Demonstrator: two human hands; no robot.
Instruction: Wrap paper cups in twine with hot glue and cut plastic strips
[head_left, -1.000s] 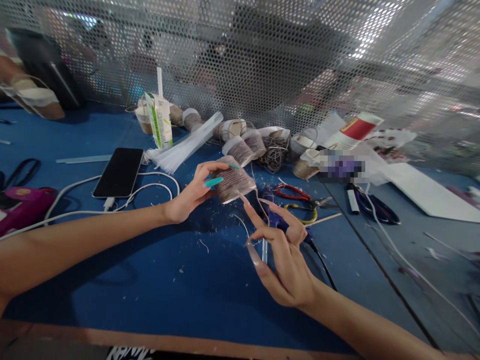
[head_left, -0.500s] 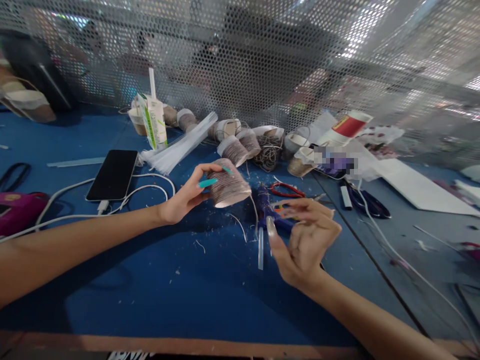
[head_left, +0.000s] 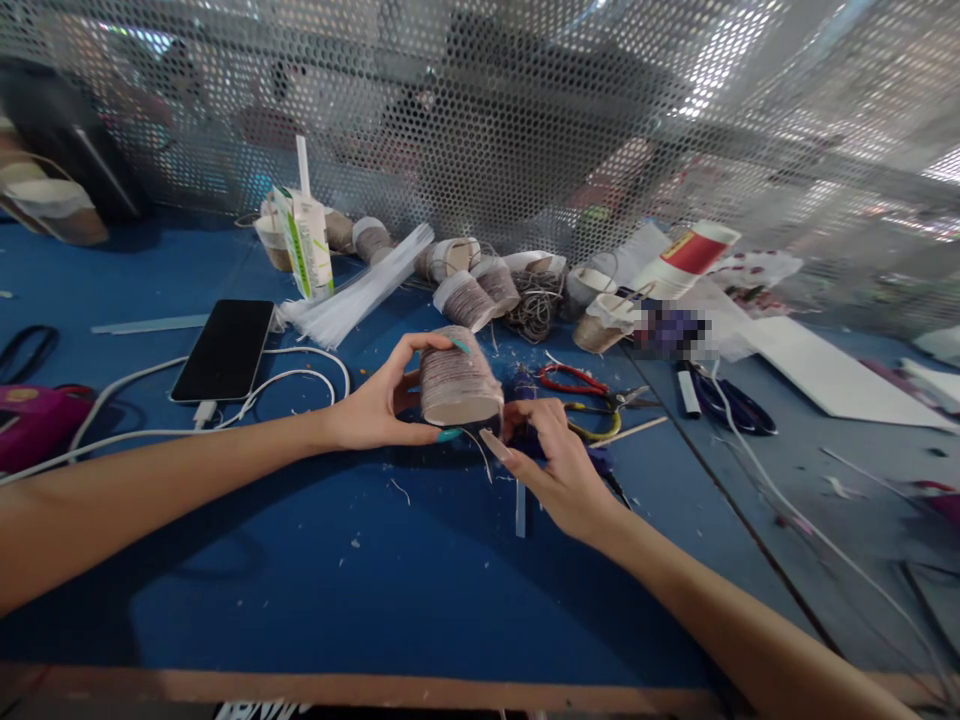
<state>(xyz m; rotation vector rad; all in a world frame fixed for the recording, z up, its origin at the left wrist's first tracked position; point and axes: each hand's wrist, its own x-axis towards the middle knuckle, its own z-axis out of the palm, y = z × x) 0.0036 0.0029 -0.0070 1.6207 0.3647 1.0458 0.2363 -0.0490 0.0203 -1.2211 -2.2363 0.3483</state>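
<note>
One phone (head_left: pixel 225 350) on bench (head_left: pixel 337 580). Left hand (head_left: pixel 382 400) gripping one cord-wrapped cup (head_left: pixel 459 368) above bench; wider pale end faces near side, tipped down, long axis running away. Right hand (head_left: pixel 559 465), fingers bent, at cup's right edge; cannot tell if pinching anything. Farther right, one hand tool (head_left: pixel 618 399), red and yellow handles.

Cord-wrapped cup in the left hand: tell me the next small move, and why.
I'd probably bring the thumb and fingers of the right hand together at the lower right edge of the cord-wrapped cup. The left hand supports it, fingers on top and thumb below, and the right thumb and fingers are beside that edge; whether they touch it is hard to tell.
</note>
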